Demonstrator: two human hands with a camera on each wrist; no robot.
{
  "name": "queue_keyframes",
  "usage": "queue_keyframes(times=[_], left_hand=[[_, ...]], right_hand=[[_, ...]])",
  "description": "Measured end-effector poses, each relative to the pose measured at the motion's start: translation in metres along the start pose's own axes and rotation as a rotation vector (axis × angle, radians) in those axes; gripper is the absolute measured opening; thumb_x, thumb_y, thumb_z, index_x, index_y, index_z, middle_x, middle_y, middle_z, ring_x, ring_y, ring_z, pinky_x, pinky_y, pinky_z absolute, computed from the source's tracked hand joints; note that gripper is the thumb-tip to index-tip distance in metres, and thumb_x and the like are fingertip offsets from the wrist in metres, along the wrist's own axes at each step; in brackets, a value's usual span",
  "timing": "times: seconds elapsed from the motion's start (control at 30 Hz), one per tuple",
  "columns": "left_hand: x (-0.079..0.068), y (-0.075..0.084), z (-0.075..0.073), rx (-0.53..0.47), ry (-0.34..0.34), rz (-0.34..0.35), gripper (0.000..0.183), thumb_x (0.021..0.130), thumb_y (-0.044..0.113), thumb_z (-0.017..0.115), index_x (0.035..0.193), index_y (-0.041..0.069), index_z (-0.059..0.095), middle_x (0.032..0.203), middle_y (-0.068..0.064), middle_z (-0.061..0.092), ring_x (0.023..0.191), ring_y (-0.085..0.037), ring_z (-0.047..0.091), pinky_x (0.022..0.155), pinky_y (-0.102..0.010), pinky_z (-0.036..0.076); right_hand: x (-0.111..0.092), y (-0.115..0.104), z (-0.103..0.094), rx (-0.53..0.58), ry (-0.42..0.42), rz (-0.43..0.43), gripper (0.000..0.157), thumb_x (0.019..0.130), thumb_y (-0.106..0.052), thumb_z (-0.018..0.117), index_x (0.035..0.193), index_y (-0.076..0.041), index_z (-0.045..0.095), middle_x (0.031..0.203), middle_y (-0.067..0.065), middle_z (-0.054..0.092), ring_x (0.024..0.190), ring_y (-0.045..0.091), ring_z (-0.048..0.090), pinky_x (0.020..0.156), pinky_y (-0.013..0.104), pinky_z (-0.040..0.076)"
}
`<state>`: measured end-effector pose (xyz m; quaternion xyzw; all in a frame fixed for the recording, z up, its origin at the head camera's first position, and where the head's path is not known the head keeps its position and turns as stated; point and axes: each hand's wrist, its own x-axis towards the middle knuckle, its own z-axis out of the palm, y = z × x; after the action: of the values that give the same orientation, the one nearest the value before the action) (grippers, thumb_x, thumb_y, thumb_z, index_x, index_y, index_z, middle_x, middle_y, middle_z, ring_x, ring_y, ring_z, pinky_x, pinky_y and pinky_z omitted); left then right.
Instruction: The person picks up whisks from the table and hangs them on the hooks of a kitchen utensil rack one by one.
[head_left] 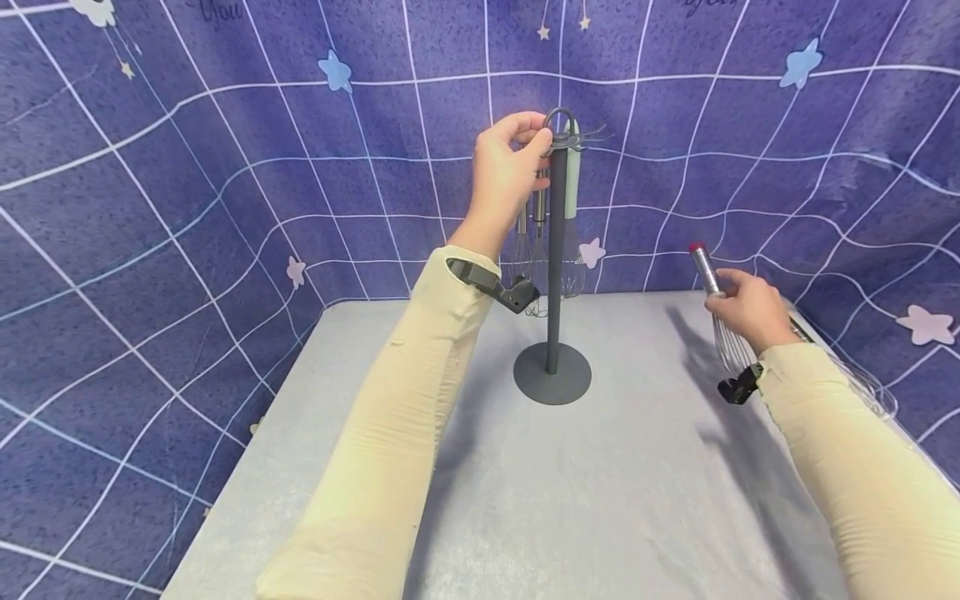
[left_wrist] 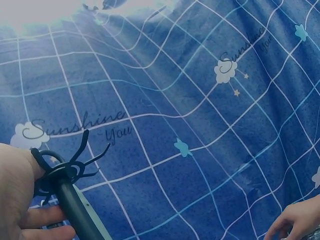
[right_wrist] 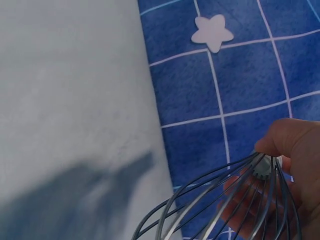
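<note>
well, left hand pinches the rack, right hand a whisk.

From here I see a dark grey stand, a silver whisk (red-tipped), cream sleeves, and a white-gridded, star-dotted purple-blue backdrop.

Looks like a small draped recording corner, built around a pale table under the stand. Reads so from the printed cloth with stars, hung behind the stand and to its left and right, and from little cameras strapped over sleeves on either side of it. Holds kitchen goods: whisks hanging from the stand and to its right. Leaves the room beyond the cloth hidden.
</note>
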<state>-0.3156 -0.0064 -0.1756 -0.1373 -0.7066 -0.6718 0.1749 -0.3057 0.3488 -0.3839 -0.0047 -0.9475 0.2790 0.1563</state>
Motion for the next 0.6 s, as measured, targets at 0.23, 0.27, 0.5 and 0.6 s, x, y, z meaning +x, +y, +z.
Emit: queue_keyframes(times=[0.23, 0.27, 0.5, 0.6], left_hand=[[0.0, 0.001, 0.001, 0.037, 0.007, 0.0, 0.017, 0.099, 0.009, 0.066, 0.114, 0.006, 0.071, 0.103, -0.003, 0.065, 0.085, -0.021, 0.074, 0.066, -0.027, 0.06], [-0.001, 0.001, 0.002, 0.04, 0.007, 0.003, 0.017, 0.099, 0.009, 0.066, 0.115, 0.006, 0.071, 0.104, -0.003, 0.065, 0.086, -0.021, 0.074, 0.066, -0.027, 0.06], [-0.001, 0.0, 0.001, 0.043, 0.013, 0.009, 0.016, 0.098, 0.01, 0.067, 0.114, 0.008, 0.071, 0.105, -0.003, 0.066, 0.086, -0.02, 0.073, 0.067, -0.027, 0.06], [-0.001, 0.0, 0.001, 0.043, 0.013, 0.009, 0.016, 0.098, 0.01, 0.067, 0.114, 0.008, 0.071, 0.105, -0.003, 0.065, 0.086, -0.021, 0.073, 0.067, -0.027, 0.06]], right_hand=[[0.004, -0.008, -0.003, -0.001, 0.016, 0.005, 0.061, 0.089, -0.022, 0.062, 0.146, -0.002, 0.05, 0.113, 0.03, 0.068, 0.09, 0.042, 0.068, 0.074, 0.052, 0.047], [0.004, -0.009, -0.004, 0.004, 0.019, 0.004, 0.061, 0.089, -0.022, 0.062, 0.146, -0.002, 0.05, 0.113, 0.029, 0.069, 0.089, 0.042, 0.068, 0.074, 0.051, 0.047], [0.003, -0.022, -0.009, 0.055, 0.049, -0.007, 0.058, 0.09, -0.022, 0.058, 0.146, -0.006, 0.051, 0.119, 0.029, 0.068, 0.101, 0.046, 0.066, 0.08, 0.057, 0.047], [0.003, -0.028, -0.012, 0.057, 0.058, -0.009, 0.059, 0.091, -0.023, 0.058, 0.147, -0.007, 0.051, 0.123, 0.028, 0.066, 0.107, 0.048, 0.064, 0.085, 0.06, 0.046]])
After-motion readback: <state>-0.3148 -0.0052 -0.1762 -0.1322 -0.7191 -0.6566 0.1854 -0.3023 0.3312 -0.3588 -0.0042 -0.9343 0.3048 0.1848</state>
